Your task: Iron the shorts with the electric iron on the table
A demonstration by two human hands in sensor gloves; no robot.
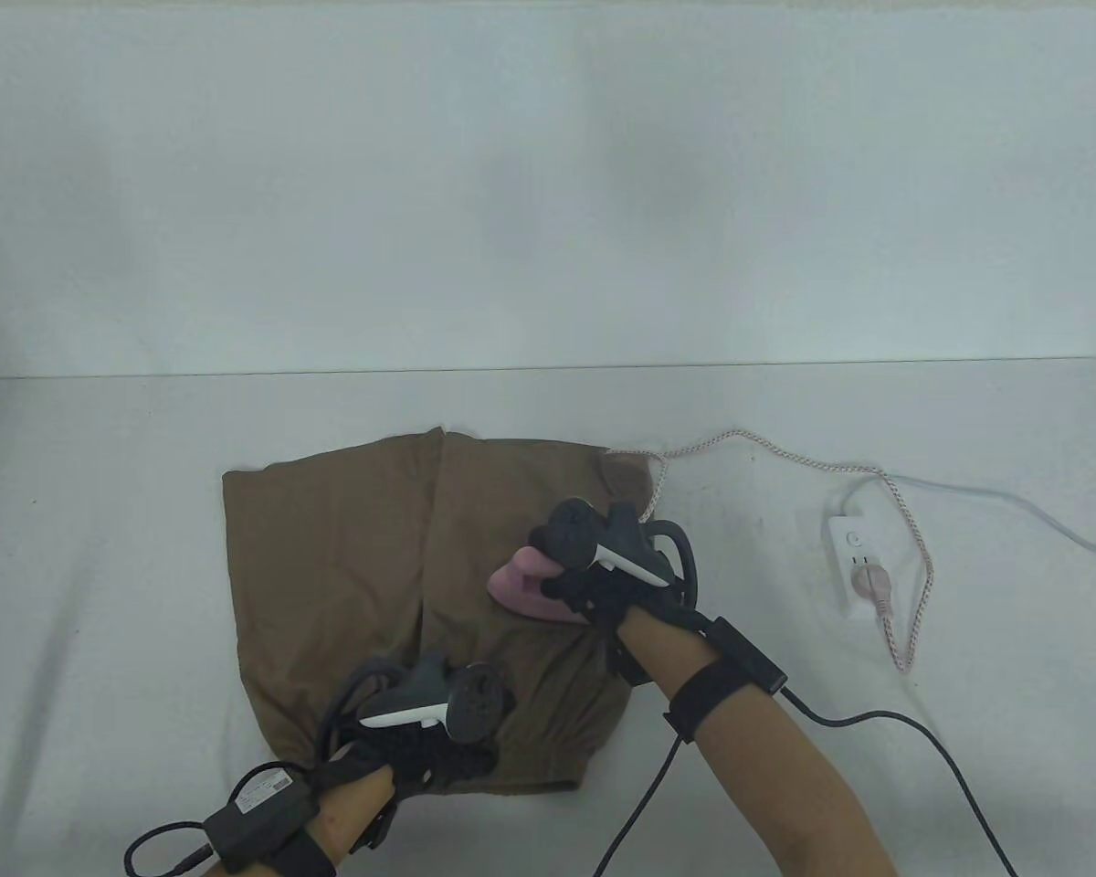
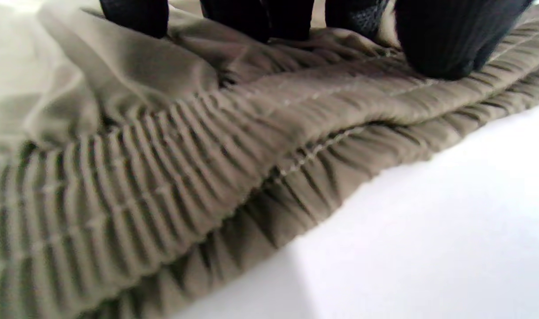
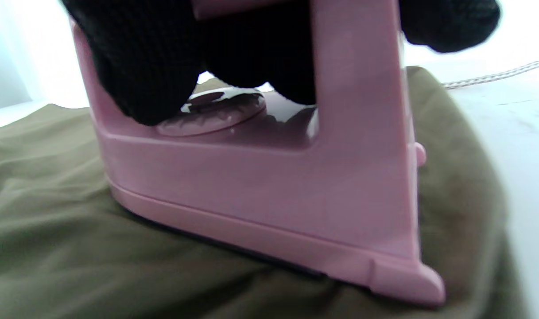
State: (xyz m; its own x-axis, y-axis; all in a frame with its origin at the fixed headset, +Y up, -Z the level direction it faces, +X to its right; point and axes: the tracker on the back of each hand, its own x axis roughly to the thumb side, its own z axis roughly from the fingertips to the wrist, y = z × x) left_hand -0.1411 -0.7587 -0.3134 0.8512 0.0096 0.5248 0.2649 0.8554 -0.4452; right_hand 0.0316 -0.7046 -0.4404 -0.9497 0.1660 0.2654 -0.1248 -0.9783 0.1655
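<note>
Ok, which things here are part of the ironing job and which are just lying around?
In the job:
shorts
iron, gripped by the right hand
cord and power strip feeding it
left hand, pressing the waistband

Lying about:
nothing that shows; only the table underneath

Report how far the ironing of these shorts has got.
Done: shorts laid out, plug in the power strip. In hand: right hand grips the pink iron flat on the fabric; left hand presses the waistband. Left: wrinkles by the iron; the left leg.
</note>
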